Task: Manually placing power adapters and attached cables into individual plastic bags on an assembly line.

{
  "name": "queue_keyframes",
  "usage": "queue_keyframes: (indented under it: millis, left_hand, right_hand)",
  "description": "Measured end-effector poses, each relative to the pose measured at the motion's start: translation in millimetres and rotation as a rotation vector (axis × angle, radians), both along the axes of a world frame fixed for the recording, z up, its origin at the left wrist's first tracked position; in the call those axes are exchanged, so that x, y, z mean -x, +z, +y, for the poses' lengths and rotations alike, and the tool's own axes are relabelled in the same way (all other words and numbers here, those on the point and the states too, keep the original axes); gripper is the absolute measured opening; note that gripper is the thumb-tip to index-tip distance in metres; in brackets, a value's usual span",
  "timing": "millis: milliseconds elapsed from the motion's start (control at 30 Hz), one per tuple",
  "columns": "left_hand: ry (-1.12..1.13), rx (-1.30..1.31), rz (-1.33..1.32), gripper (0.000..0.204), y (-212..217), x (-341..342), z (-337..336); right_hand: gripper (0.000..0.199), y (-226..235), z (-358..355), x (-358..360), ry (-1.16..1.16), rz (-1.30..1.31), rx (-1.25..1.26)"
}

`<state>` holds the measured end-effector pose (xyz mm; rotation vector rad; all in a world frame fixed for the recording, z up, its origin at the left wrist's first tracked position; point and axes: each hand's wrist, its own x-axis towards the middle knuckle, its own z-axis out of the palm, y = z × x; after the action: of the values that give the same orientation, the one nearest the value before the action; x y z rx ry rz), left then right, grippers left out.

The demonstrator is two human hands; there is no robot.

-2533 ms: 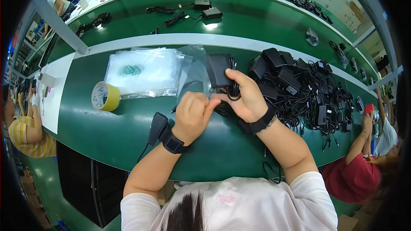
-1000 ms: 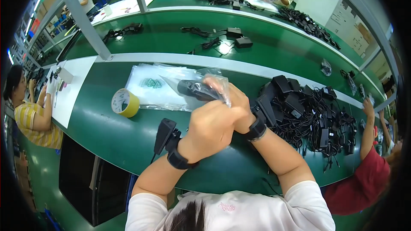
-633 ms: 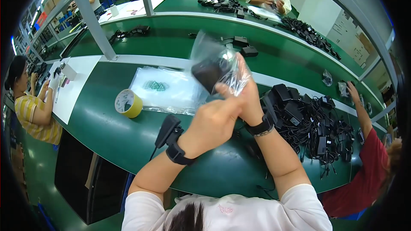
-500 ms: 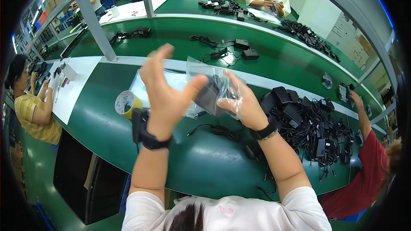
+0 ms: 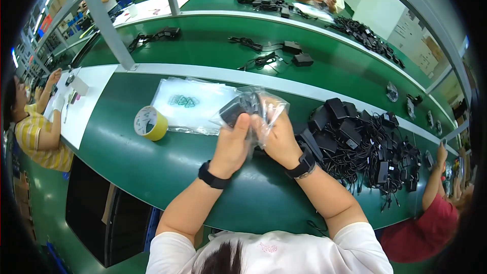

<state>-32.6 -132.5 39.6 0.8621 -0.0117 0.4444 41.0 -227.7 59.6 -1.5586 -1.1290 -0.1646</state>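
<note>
Between my two hands, above the green bench, is a black power adapter (image 5: 232,111) with its cord bundled, inside a clear plastic bag (image 5: 280,105). My left hand (image 5: 229,144) is closed on the adapter's near side, thumb pressed against the bag. On the right, my right hand (image 5: 278,134) grips the bagged cord, its fingers partly behind the film. Just beyond my hands lies a stack of clear flat bags (image 5: 198,109) with green print. A roll of yellow tape (image 5: 158,124) stands left of that stack.
A large heap of black adapters and cords (image 5: 350,137) lies to my right. Beyond the white ledge, a green conveyor surface (image 5: 203,45) carries a few adapters and bagged pieces. Grey posts (image 5: 104,20) rise at the left. Co-workers sit left, right and across.
My left hand has come down from its raised, spread position and closed on the bagged adapter. My right hand has shifted slightly left and nearer. The co-worker at right has drawn an arm back.
</note>
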Motion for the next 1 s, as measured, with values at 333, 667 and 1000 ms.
queue_keyframes:
  millis: [333, 667, 1000]
  left_hand:
    - [-0.217, 0.126, 0.150, 0.041, -24, 1, 14]
    - [-0.096, 0.220, 0.329, 0.039, -14, -2, -5]
    - [-0.084, 0.338, 0.210, 0.032, -2, -6, 11]
  right_hand:
    - [0.036, -10, -19, -9, -0.085, -0.235, 0.235]
    - [0.029, -34, -11, 1, -0.215, 0.135, -0.078]
    - [0.043, -9, -26, -6, 0.275, 0.741, -0.150]
